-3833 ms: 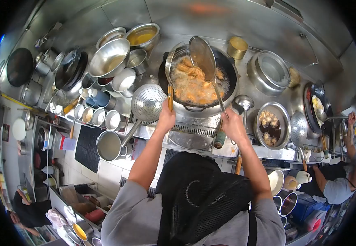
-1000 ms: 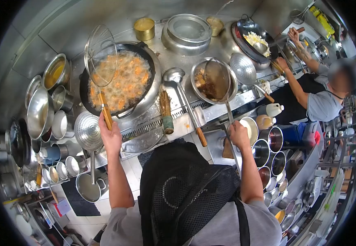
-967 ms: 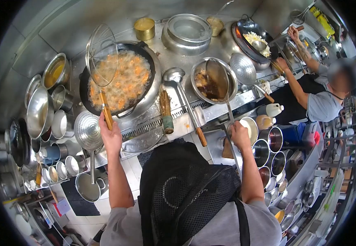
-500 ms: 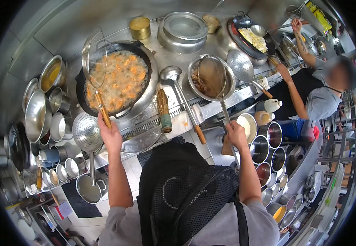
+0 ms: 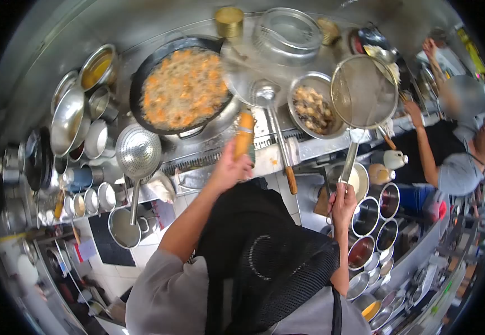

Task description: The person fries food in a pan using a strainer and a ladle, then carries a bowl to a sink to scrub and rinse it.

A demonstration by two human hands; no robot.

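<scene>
Skimmers in both hands over fry station.

Mesh skimmer (image 5: 363, 92) in right hand (image 5: 343, 202), fist clenched low on its thin metal handle; basket hangs w/ rim tilted, just right of steel bowl (image 5: 316, 107) of fried bits. Left hand (image 5: 229, 169) grips an orange wooden handle (image 5: 244, 134); its wire head is motion-blurred, approx. over wok (image 5: 182, 86) edge. Wok full of bubbling oil & golden pieces. Both tools look light & stiff, long-levered; wood end prob. cooler & less slick than bare steel, so best held there. Ladle (image 5: 276, 128) lies on counter (image 5: 270, 159) between the two. Perforated strainer (image 5: 137, 153) sits left; a co-worker's arm (image 5: 424, 139) reaches at far right.
</scene>
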